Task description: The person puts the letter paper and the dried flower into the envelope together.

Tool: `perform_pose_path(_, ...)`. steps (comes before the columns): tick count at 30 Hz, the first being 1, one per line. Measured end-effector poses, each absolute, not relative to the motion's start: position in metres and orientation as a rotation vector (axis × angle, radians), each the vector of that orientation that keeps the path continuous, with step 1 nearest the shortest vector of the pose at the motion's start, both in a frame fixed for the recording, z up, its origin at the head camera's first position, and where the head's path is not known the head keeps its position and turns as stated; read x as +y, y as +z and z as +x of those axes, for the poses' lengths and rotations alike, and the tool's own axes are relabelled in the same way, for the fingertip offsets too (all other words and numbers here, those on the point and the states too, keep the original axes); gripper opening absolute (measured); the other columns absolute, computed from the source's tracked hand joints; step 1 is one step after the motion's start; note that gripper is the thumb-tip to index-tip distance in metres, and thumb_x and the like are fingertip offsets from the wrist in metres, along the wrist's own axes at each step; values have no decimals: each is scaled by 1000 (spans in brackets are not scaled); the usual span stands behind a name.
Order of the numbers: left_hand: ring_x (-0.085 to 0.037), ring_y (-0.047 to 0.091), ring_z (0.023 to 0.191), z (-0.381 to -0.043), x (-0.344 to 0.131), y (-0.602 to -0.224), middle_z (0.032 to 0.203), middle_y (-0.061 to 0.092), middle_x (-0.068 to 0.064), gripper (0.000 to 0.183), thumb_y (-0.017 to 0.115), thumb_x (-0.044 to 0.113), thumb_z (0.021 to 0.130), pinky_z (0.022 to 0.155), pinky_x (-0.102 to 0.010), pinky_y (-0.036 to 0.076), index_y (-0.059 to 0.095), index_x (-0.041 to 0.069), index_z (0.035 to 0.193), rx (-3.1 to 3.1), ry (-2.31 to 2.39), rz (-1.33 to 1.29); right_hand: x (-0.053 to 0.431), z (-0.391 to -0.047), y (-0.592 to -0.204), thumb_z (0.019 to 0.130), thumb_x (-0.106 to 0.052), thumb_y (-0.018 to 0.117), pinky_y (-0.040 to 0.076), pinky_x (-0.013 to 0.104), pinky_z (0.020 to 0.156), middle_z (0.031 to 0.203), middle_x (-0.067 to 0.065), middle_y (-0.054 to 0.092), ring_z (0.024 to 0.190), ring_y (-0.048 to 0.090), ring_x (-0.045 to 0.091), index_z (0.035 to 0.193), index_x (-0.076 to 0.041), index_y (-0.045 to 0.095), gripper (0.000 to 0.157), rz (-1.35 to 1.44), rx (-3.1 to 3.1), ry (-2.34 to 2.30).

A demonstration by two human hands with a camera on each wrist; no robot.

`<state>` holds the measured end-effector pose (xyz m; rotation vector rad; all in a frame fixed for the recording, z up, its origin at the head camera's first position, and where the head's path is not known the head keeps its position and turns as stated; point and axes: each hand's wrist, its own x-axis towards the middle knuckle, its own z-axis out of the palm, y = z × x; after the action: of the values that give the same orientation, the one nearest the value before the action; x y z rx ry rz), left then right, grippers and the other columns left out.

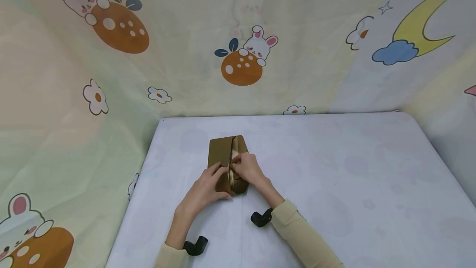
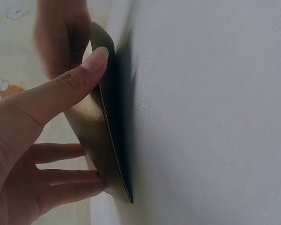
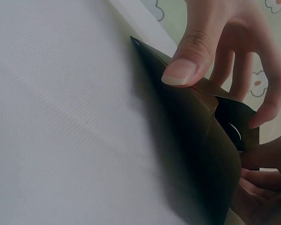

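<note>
A gold, envelope-like packet of folded paper (image 1: pixel 222 149) lies on the white-covered table, with a lengthwise opening on its right part. My left hand (image 1: pixel 203 185) holds the packet from its left side, the thumb at the near edge and the fingers spread over the top. At the opening, the bent fingers of my right hand (image 1: pixel 248 168) pinch the folded paper. The left wrist view shows the left thumb on the rim of the packet (image 2: pixel 91 129). Dark inner space shows beside the packet's wall (image 3: pixel 203 129) in the right wrist view; its contents are hidden.
The table (image 1: pixel 334 177) has a pale, faintly patterned cover. Behind it and at the left hangs a curtain (image 1: pixel 193 20) printed with rabbits, flowers and a moon. Black camera mounts (image 1: pixel 196 245) sit at both wrists, near the beige sleeves.
</note>
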<state>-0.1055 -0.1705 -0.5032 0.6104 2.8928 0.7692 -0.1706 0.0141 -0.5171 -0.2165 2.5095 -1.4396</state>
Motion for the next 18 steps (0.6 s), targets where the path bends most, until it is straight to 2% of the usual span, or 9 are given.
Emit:
perform_pose_path(7,-46,51,136,-105,-169,-503,153,48,-22,74,93,39,72,94,-59,55,58,25,136,2904,754,632,18,-168,-517,97,-2,65,61,29,58,91,17,77,63,76,25,109,9,75,19,-233,2381,-1561)
perform_pose_path(14,-45,50,136,-104,-167,-504,154,47,-21,74,92,41,73,88,-60,57,61,26,138,2919,674,645,27,-164,-512,100,-2,61,62,34,60,82,18,76,62,75,28,113,9,71,20,-173,2368,-1645)
perform_pose_path(16,-46,50,136,-104,-167,-505,154,47,-21,74,91,41,73,84,-60,58,62,26,139,2927,639,652,30,-163,-511,100,0,58,62,34,60,82,19,75,63,75,29,113,9,70,20,-176,2394,-1672)
perform_pose_path(18,-49,50,136,-103,-167,-506,154,48,-22,74,91,41,73,81,-61,58,63,25,139,2941,607,672,33,-162,-511,99,-1,59,62,33,64,88,17,76,71,76,28,113,7,71,20,-243,2503,-1639)
